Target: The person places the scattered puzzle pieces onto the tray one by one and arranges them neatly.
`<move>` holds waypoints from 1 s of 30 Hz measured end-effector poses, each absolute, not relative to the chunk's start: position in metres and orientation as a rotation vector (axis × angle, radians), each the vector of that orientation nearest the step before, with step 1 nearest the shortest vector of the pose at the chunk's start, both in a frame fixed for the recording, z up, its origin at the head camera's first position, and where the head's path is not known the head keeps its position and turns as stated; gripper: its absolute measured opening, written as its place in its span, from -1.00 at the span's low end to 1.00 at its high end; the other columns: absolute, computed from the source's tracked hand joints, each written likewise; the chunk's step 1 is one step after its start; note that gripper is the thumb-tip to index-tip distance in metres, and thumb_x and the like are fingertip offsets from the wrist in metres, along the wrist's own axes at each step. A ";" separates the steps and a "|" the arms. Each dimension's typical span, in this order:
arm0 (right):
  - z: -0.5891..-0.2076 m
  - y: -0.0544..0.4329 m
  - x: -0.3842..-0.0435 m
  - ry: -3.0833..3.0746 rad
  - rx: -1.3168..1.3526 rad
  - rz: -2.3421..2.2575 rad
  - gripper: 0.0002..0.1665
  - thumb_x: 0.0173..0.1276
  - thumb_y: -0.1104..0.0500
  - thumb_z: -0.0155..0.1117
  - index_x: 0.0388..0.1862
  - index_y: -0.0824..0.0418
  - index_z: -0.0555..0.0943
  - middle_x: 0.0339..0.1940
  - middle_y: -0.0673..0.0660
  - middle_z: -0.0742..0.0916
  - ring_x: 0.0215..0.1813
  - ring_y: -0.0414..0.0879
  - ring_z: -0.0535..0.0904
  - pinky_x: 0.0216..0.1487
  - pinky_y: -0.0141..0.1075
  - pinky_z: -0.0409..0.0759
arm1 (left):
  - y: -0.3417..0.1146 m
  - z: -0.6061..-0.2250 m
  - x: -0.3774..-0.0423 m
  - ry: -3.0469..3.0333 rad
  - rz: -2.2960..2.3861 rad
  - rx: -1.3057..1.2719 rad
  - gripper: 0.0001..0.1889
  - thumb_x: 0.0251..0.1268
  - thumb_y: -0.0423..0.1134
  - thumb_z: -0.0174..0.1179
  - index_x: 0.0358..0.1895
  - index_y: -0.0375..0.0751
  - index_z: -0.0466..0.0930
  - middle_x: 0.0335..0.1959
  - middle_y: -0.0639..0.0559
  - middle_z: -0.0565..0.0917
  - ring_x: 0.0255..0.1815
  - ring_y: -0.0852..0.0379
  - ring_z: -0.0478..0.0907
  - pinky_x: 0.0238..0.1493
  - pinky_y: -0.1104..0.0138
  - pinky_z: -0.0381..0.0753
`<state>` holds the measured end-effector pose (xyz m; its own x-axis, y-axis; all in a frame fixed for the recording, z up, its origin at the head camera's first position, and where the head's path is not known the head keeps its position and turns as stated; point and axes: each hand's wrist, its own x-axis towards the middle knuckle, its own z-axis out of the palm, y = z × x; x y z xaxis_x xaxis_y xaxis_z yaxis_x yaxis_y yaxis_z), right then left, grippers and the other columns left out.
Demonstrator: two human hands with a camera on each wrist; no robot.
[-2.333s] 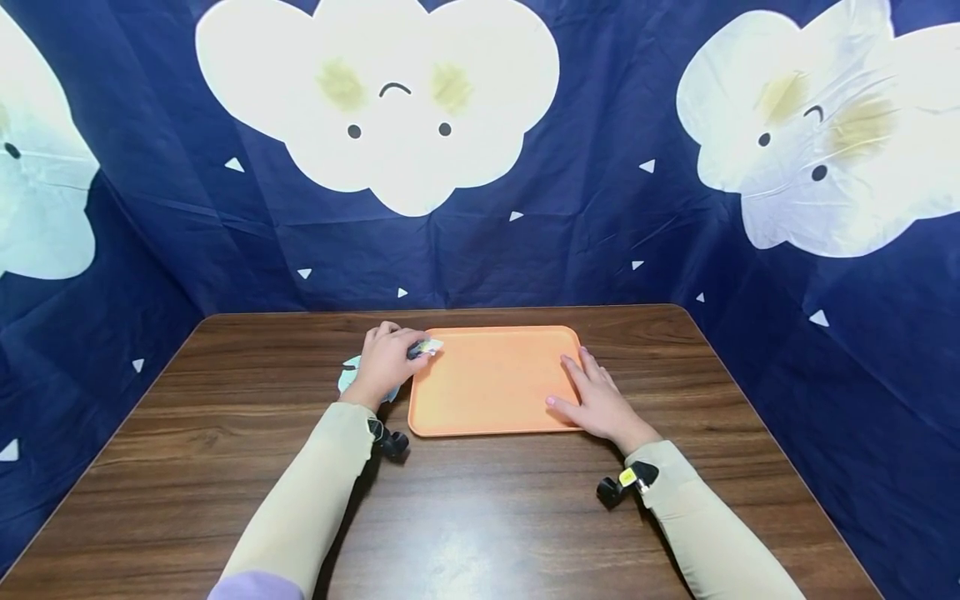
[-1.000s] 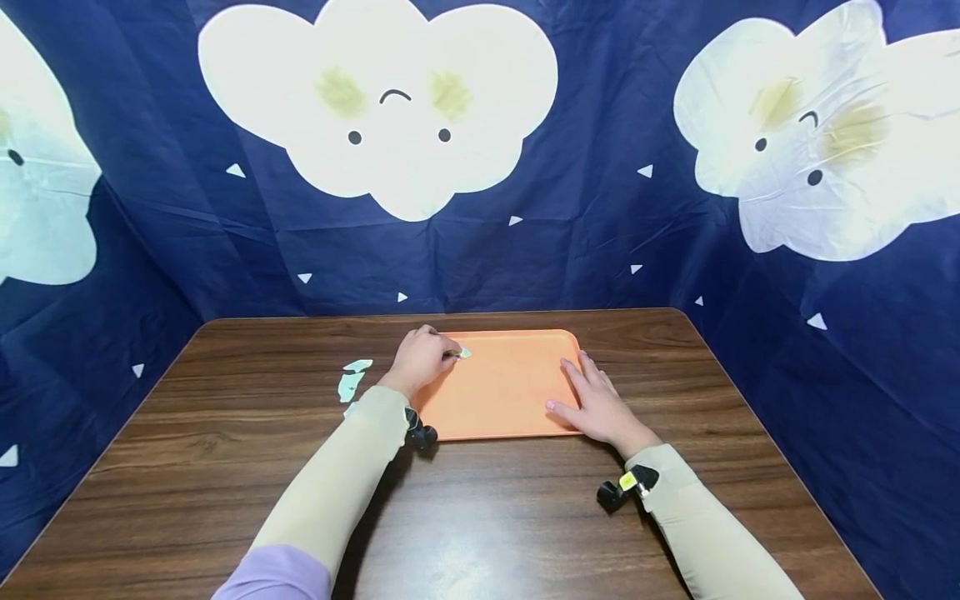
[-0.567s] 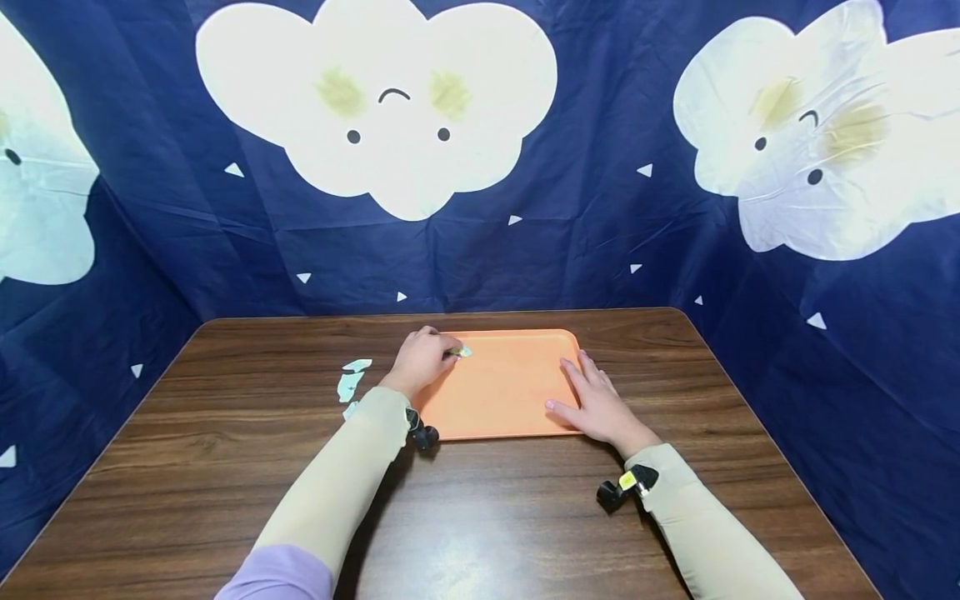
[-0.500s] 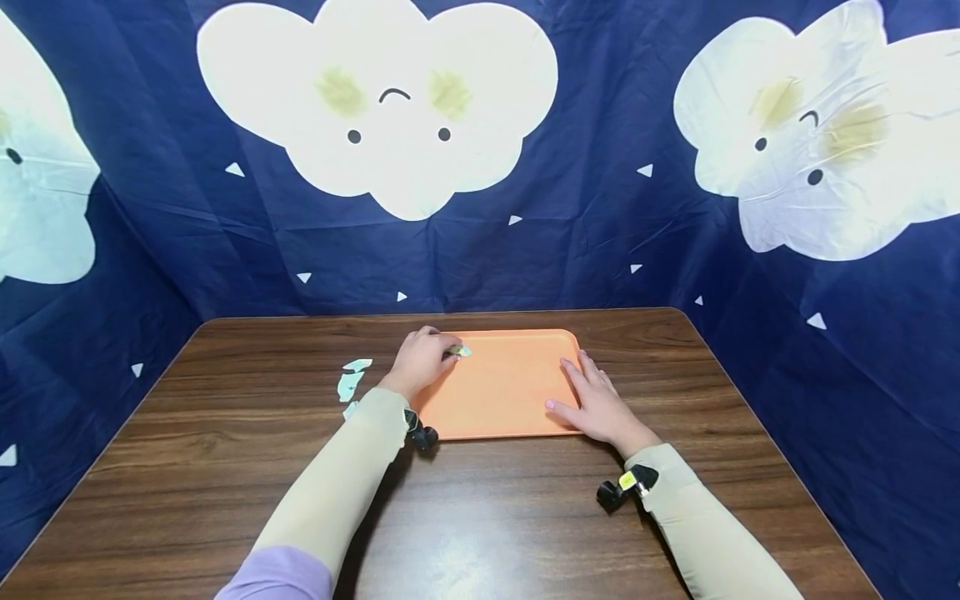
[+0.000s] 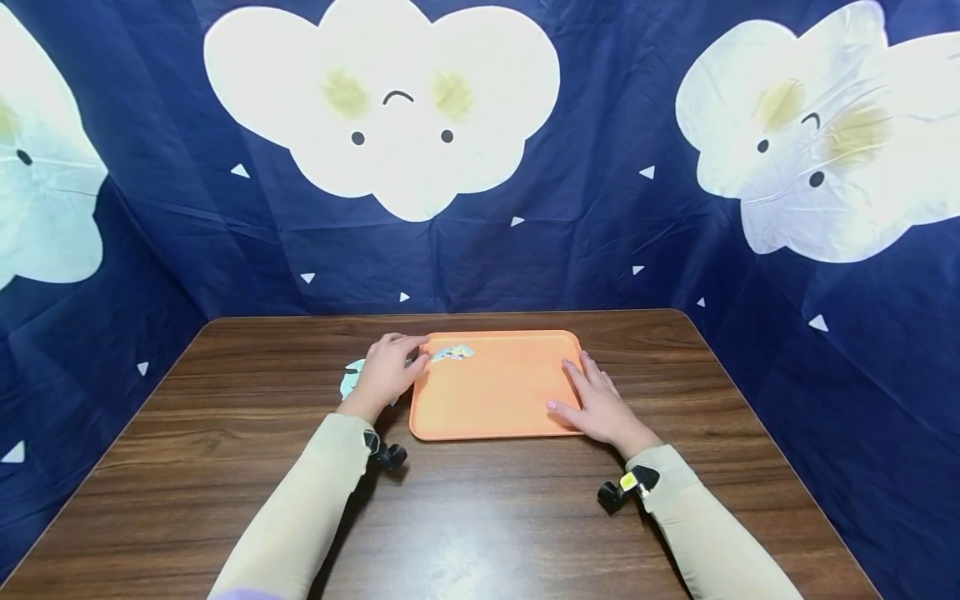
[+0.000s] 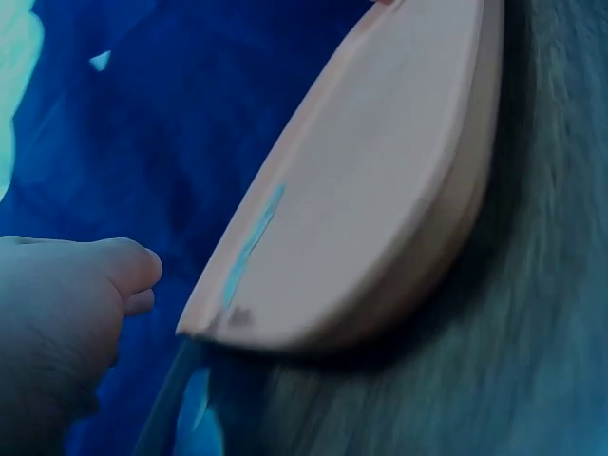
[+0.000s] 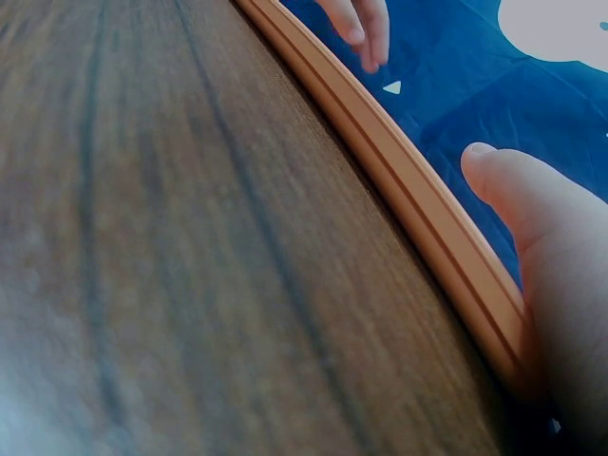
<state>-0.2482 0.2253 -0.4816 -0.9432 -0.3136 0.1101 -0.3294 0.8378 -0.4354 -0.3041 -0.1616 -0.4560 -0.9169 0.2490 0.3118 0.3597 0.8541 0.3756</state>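
1. Currently, head view: an orange tray sits just above the centre of the lower half of the frame, on a wood-grain table. A patterned piece, whitish with blue and yellow, lies flat in its upper-left corner.
2. Same view: left hand at the tray's left edge, thumb and forefinger apart, nothing seen in its grasp; the patterned piece is just right of the fingertips. Pale blue pieces lie left of the tray, partly hidden by this hand.
3. Same view: right hand rests on the tray's right edge, fingers spread wide, holding nothing. Navy curtain with white clouds fills the upper frame.
4. Left wrist view: left hand at lower left, apart from the tray; the patterned piece shows as a thin bluish strip near the tray's corner, centre-left. Picture dim and blurred.
5. Right wrist view: tray edge runs diagonally from top to lower right; right thumb against it at right. Left fingertips hang at top centre.
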 end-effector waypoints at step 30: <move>-0.486 0.226 -0.250 -2.947 0.550 0.735 0.10 0.34 -0.40 0.19 0.62 0.22 0.16 0.64 0.42 0.01 0.63 0.31 -0.09 0.54 0.20 -0.09 | -0.256 -0.489 -0.269 -2.720 -0.709 -0.081 -0.48 0.36 -0.08 0.23 0.31 -0.23 0.51 0.29 -0.33 0.54 0.29 -0.42 0.38 0.21 -0.30 0.26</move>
<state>-0.2496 0.2261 -0.4857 -0.9351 -0.3268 0.1368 -0.3528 0.8233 -0.4448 -0.2691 -0.2556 -0.4894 -0.9444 -0.0275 0.3275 0.1359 0.8746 0.4653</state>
